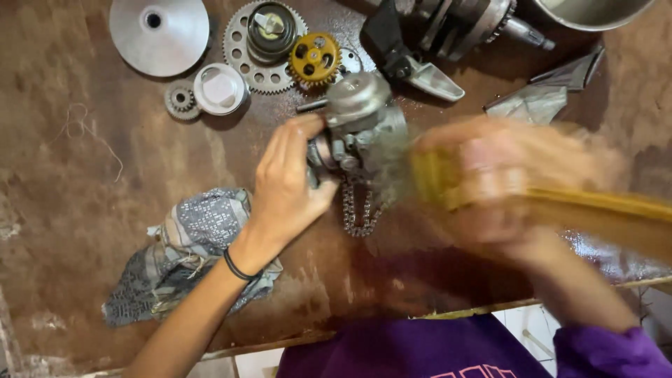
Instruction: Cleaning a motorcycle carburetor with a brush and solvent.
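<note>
Two hands work over one grey metal engine part (pixel 358 122), a small carburettor-like casting with a round domed cap, sitting near the middle of the stained brown workbench (pixel 84 210). The left hand (pixel 290 183) is clenched around the casting's left side, thumb on top and fingers wrapped beneath. A short length of timing chain (pixel 355 210) hangs from under the part and rests on the bench. The right hand (pixel 504 185) is just right of the part and heavily blurred; it is closed around a yellow-handled brush (pixel 560 203) whose handle runs off toward the right edge, its head close against the casting.

Beyond the part, toward the far edge, lie a brass-coloured gear (pixel 315 59), a large toothed sprocket (pixel 260 52) with a dark round piece at its centre, a white piston-like cup (pixel 220 89), a small grey gear (pixel 181 99) and a smooth silver pulley disc (pixel 159 33). A black-and-silver engine assembly (pixel 448 28) sits at the top right beside a metal bowl (pixel 595 12) and crumpled grey plastic (pixel 539 101). A patterned grey rag (pixel 185 245) lies under the left wrist, which wears a black band (pixel 238 267).
</note>
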